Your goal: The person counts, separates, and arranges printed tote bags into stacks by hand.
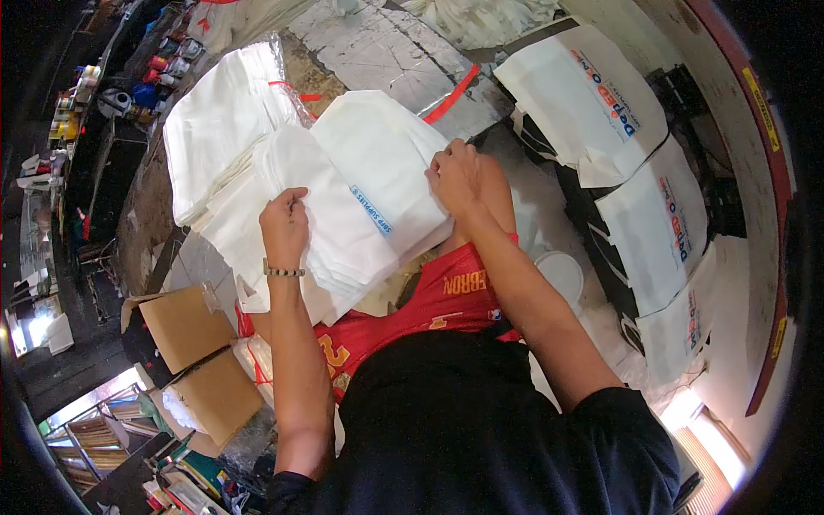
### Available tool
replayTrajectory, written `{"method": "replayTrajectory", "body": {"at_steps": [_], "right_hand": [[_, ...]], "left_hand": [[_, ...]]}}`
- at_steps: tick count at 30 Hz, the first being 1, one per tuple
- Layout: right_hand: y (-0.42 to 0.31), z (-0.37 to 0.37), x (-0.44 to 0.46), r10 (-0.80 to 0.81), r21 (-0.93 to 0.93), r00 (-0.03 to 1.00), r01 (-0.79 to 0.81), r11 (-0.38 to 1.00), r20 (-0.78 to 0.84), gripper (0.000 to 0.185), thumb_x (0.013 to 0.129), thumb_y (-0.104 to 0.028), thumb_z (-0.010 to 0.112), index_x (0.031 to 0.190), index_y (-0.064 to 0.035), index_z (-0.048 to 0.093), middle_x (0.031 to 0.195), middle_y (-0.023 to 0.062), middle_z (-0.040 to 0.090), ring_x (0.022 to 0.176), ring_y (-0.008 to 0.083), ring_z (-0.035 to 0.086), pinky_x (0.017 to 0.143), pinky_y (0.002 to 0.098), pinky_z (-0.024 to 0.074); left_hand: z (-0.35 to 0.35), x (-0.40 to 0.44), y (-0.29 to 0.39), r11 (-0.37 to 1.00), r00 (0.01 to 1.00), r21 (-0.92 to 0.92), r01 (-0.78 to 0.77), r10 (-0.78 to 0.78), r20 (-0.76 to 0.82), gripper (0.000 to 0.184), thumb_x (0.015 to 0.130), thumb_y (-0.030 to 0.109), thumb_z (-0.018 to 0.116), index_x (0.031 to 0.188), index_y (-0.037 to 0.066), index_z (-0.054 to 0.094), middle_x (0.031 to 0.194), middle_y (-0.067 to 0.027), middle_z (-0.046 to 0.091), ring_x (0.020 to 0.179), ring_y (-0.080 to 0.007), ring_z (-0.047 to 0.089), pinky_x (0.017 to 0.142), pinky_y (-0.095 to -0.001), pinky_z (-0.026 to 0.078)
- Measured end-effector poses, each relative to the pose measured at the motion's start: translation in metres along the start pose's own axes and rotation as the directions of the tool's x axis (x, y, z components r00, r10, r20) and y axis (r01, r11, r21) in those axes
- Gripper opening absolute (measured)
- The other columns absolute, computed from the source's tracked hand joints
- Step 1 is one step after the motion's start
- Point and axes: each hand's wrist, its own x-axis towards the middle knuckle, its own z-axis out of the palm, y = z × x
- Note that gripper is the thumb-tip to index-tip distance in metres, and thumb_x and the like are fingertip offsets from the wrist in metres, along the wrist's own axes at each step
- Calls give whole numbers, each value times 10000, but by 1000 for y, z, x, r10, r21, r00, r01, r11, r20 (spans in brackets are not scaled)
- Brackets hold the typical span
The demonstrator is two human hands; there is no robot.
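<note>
Here you are, both hands at work on the sheets across your lap, over the red cloth with yellow lettering (pixel 463 287). Your left hand (pixel 285 227) has its fingers closed, pinching the plain white fabric-like layers (pixel 319 184); your right hand (pixel 459 178) curls its fingers shut on the far edge of the white sheet with blue printing (pixel 386 159). Keep that edge lightly taut, without creasing the print! Feel with your left thumb for a single layer; the overlap could hide two. Mind the tall white folded stack (pixel 219 124) just beside: a tug might drag it.
</note>
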Motion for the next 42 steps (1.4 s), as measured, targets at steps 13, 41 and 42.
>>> {"method": "replayTrajectory", "body": {"at_steps": [13,41,42], "right_hand": [[-130,1,-54,-346,658,937,233,716,45,263,892,-241,638,1063,-41,627,990,173,668,885,351,659,775,448,513],[-146,-15,-53,-372,662,925,230,713,80,300,879,-203,692,1089,7,654,971,187,682,892,327,665,806,396,521],[-140,-13,-50,-305,681,951,191,707,49,300,875,-224,701,1062,7,660,973,185,683,894,330,662,803,402,521]], "left_hand": [[-1,9,40,948,996,303,94,-92,-23,368,786,307,722,972,-10,728,884,-263,695,861,-400,676,806,-419,528],[-1,8,40,987,982,58,148,-140,-123,371,812,178,678,1086,-72,671,864,-260,692,813,-346,680,781,-380,511],[-4,6,35,988,987,111,108,-93,-131,402,803,192,689,1094,-84,664,879,-265,694,830,-344,681,794,-383,511]]}}
